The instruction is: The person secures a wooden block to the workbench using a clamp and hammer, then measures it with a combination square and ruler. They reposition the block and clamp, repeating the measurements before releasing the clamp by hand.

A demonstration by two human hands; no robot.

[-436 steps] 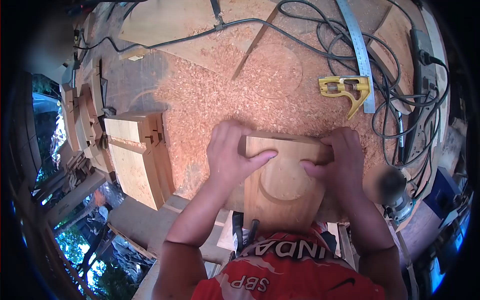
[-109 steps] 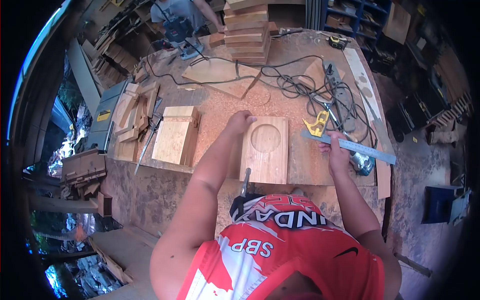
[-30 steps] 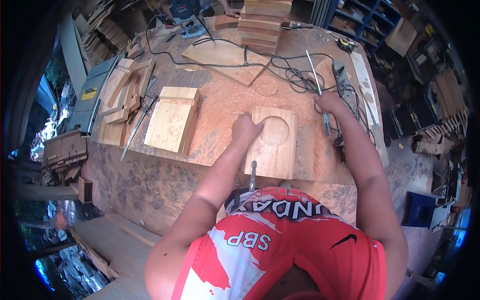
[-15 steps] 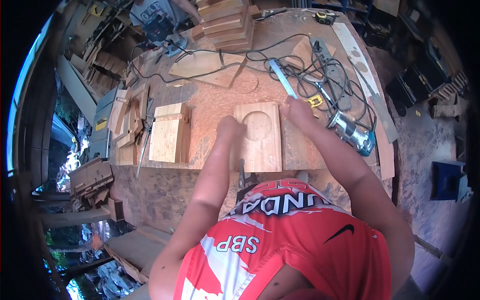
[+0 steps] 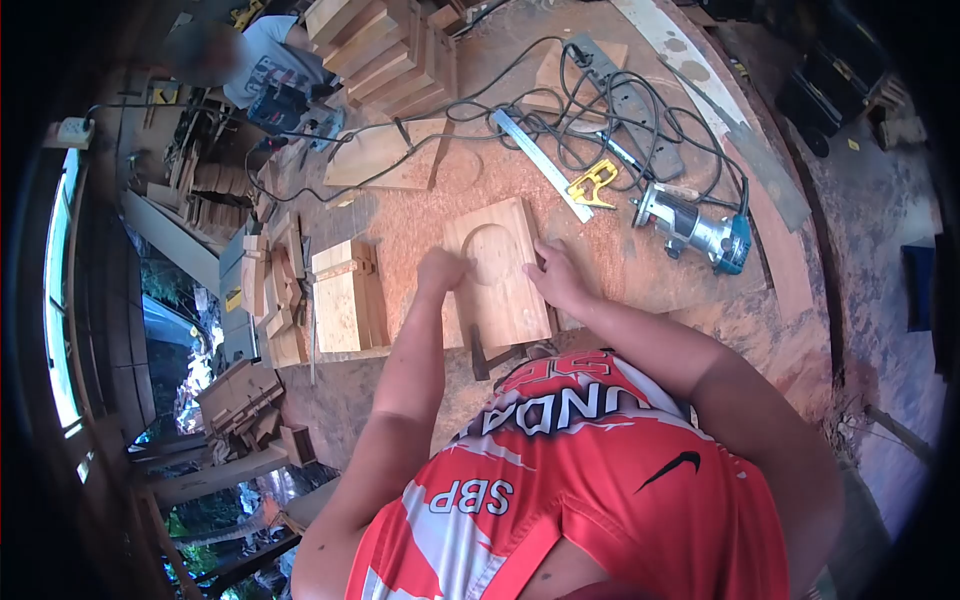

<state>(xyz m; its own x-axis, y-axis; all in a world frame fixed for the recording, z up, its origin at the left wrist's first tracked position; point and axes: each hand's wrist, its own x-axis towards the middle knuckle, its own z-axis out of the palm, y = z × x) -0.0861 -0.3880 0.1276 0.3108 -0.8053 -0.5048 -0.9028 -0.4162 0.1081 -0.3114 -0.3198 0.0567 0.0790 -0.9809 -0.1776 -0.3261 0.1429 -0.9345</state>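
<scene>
A rectangular wooden board (image 5: pixel 506 290) with a round recess lies at the table's front edge, slightly turned. My left hand (image 5: pixel 441 270) is closed on its left edge, beside the recess. On the opposite side, my right hand (image 5: pixel 556 274) grips the right edge with bent fingers. A clamp (image 5: pixel 478 352) stands at the board's lower left. Behind my right hand, the combination square rests on the wood shavings, its steel rule (image 5: pixel 541 165) slanting and its yellow head (image 5: pixel 593 184) at the right.
Wooden blocks (image 5: pixel 340 298) stand on the left. A trim router (image 5: pixel 695 228) lies on the right, below tangled black cables (image 5: pixel 650 110). Stacked boards (image 5: pixel 385 55) rise at the back, near another person (image 5: pixel 275 62) beside a blue router (image 5: pixel 280 108).
My right hand has let go of the combination square, which now lies on the table, and has moved onto the board's right edge. The board has turned slightly. The camera view has shifted.
</scene>
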